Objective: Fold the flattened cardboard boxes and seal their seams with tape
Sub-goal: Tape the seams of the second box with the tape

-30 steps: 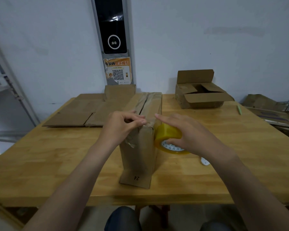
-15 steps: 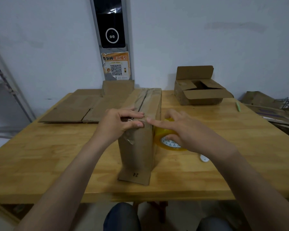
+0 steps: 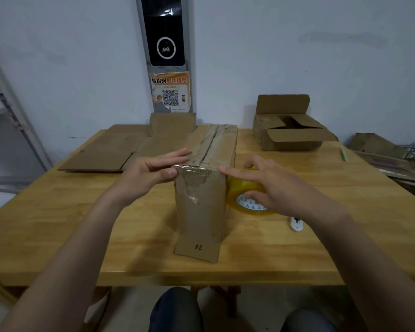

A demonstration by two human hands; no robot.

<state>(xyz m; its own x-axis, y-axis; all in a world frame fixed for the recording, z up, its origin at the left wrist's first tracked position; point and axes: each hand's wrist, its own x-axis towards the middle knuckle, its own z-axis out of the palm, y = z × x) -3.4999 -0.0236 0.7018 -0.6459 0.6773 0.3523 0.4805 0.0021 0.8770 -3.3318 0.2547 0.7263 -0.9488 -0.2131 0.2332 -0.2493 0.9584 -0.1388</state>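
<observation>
My right grip (image 3: 273,185) curls round the tape roll (image 3: 241,188), which touches the right side of the upright box (image 3: 201,207). My left grip (image 3: 151,173) presses flat-fingered on the box's near top edge. The box stands on the bench (image 3: 82,224), with flattened cardboard (image 3: 110,154) behind it to the left.

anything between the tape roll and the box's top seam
Nothing visible. The right hand holds the tape roll beside the cardboard box; the left hand touches its left edge, off the seam.
</observation>
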